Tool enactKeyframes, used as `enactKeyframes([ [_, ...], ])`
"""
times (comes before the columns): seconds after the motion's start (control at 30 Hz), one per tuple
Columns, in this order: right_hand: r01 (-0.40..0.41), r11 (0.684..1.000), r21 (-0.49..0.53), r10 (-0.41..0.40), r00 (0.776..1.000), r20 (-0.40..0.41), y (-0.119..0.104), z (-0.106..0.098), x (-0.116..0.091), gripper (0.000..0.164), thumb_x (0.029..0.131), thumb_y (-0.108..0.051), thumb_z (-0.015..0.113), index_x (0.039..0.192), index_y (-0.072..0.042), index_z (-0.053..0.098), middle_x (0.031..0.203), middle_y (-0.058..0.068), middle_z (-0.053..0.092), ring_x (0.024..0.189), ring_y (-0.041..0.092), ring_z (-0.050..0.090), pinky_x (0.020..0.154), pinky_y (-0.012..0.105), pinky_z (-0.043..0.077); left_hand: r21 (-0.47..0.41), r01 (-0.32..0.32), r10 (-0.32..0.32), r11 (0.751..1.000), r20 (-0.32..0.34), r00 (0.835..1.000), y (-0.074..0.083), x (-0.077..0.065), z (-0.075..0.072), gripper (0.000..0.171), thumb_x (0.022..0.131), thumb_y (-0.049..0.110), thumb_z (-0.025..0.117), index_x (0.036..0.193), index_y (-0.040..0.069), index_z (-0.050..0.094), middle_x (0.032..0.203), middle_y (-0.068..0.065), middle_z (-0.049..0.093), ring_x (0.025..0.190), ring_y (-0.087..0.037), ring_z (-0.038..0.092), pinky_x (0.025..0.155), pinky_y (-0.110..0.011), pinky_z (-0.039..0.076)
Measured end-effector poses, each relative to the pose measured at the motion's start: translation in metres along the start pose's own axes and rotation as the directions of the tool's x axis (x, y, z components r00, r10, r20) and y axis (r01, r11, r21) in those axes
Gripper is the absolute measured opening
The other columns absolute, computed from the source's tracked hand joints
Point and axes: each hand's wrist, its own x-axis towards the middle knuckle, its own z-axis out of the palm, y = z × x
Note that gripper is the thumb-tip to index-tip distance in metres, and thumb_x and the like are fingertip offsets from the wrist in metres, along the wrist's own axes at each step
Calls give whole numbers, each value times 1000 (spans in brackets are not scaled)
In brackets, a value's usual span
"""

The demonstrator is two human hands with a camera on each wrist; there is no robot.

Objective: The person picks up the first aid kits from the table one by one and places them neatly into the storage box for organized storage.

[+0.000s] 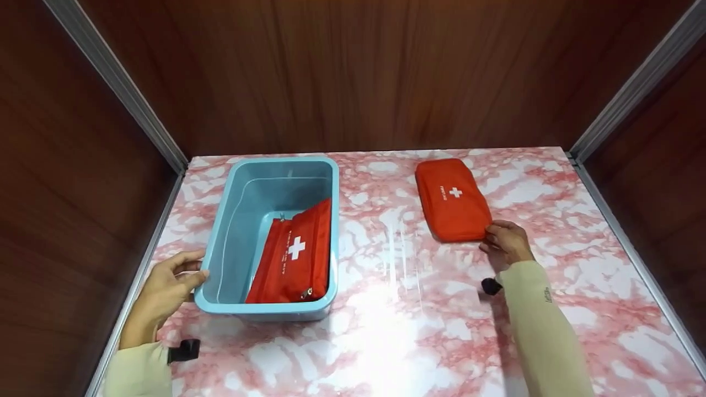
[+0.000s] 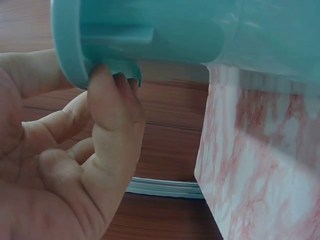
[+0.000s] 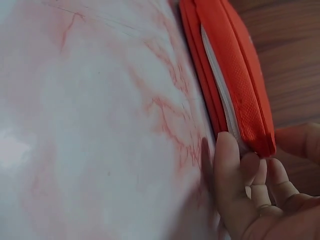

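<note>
A light blue plastic bin (image 1: 220, 242) stands on the left of the table, its rim gripped at the near left corner by my left hand (image 1: 168, 286). In the left wrist view, the fingers of that hand (image 2: 95, 135) curl under the bin's rim (image 2: 67, 45). Inside the bin a red first aid pouch (image 1: 287, 259) with a white cross leans against the right wall. To the right, a second, orange-red first aid pouch (image 1: 455, 207) lies on the table. My right hand (image 1: 508, 242) pinches its near right corner; the right wrist view shows its zipper edge (image 3: 217, 75) beside the fingers.
The table (image 1: 375, 342) has a pink and white marbled surface, with strips of clear tape (image 1: 392, 253) near its middle. Brown wood panels (image 1: 353, 77) enclose the back and both sides, with metal strips (image 1: 127, 88) at the corners.
</note>
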Motion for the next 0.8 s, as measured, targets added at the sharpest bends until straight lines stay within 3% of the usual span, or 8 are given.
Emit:
enactKeyframes([
  [0.17, 23, 996, -92, -26, 999, -34, 1, 6, 4, 28, 97, -4, 59, 123, -10, 51, 81, 3, 66, 75, 17, 64, 64, 29, 56, 9, -1, 1, 1000, 2, 1000, -2, -1, -1, 50, 95, -4, 60, 141, -16, 42, 110, -17, 60, 84, -8, 65, 63, -33, 60],
  [0.37, 57, 995, -76, -63, 995, -75, 2, 8, 4, 29, 92, -1, 60, 120, -7, 52, 80, 3, 62, 74, 16, 59, 73, 29, 55, 3, -6, 6, 1000, 6, 1000, -2, 0, 0, 51, 95, -4, 60, 141, -16, 42, 110, -18, 60, 84, -8, 66, 62, -33, 60],
  [0.67, 75, 950, -304, -108, 989, -96, -2, 9, 0, 59, 93, -12, 59, 147, -1, 40, 89, -3, 59, 77, 8, 59, 72, 24, 54, 12, -1, 0, 1000, 4, 1000, -2, -1, -1, 50, 96, -4, 59, 141, -15, 42, 113, -22, 58, 84, -7, 65, 64, -32, 60],
  [0.8, 75, 954, -290, -113, 987, -116, -3, 8, -1, 60, 93, -10, 59, 148, -1, 39, 84, -3, 61, 74, 10, 59, 68, 25, 54, 12, 9, -9, 1000, 2, 1000, -1, 0, -1, 50, 96, -4, 59, 141, -15, 42, 113, -22, 58, 83, -6, 64, 64, -32, 60],
])
